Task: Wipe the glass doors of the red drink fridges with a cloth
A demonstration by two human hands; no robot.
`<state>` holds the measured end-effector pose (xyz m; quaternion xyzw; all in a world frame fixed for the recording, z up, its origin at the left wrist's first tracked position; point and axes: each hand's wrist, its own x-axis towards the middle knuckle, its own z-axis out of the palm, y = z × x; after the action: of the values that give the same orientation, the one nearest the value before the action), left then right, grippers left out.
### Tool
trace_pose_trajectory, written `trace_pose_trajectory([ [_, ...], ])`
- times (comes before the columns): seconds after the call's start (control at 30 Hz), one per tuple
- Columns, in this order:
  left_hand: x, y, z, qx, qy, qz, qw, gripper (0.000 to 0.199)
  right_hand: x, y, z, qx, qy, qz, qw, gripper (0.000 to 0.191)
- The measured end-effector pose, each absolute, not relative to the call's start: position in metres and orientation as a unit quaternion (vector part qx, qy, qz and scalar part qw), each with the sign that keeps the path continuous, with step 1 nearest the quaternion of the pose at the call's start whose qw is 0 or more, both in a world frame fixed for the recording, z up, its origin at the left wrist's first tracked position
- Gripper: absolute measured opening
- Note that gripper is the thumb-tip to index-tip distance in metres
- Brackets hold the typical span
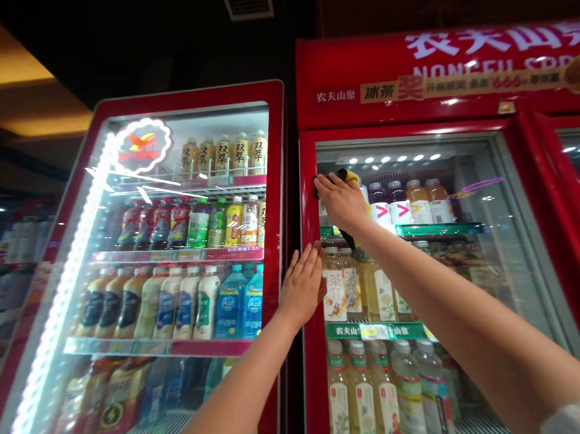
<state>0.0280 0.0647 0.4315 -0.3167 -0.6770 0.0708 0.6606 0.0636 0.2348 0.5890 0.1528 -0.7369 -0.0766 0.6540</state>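
My right hand [342, 204] presses a black and yellow cloth [351, 177] against the upper left of the glass door [476, 162] of the right-hand drinks fridge. Parts of the cloth stick out above the fingers and hang below the palm, and the rest is hidden under the hand. Lower and to the left, my left hand [301, 284] lies with its fingers stretched out on the red door frame [319, 384], with nothing visible in it. Tea bottles [335, 286] stand behind the glass just right of that hand.
A second red-framed fridge [280, 166] stands on the left, with a bright light strip [63, 287] and several rows of bottles. Above the right fridge runs a red sign panel [350, 65]. Another door [563, 228] adjoins at the right. Shelves of bottles [13, 231] stand far left.
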Motion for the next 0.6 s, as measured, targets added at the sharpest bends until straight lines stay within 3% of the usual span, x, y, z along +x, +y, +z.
trace_pose_trajectory([
  [0.2,0.038,0.071,0.444,-0.282,-0.696,0.068,0.657,0.062,0.065,0.244,0.569,0.185,-0.726,-0.102,0.655,0.054],
  [0.37,0.044,0.082,0.463,-0.275,-0.7,0.09,0.653,0.053,0.067,0.251,0.564,0.217,-0.714,-0.122,0.655,0.054],
  [0.5,0.048,0.091,0.479,-0.263,-0.712,0.087,0.645,0.056,0.068,0.263,0.58,0.164,-0.711,-0.071,0.68,0.054],
  [0.6,0.049,0.096,0.484,-0.256,-0.716,0.078,0.644,0.059,0.067,0.272,0.564,0.091,-0.708,-0.026,0.7,0.054],
])
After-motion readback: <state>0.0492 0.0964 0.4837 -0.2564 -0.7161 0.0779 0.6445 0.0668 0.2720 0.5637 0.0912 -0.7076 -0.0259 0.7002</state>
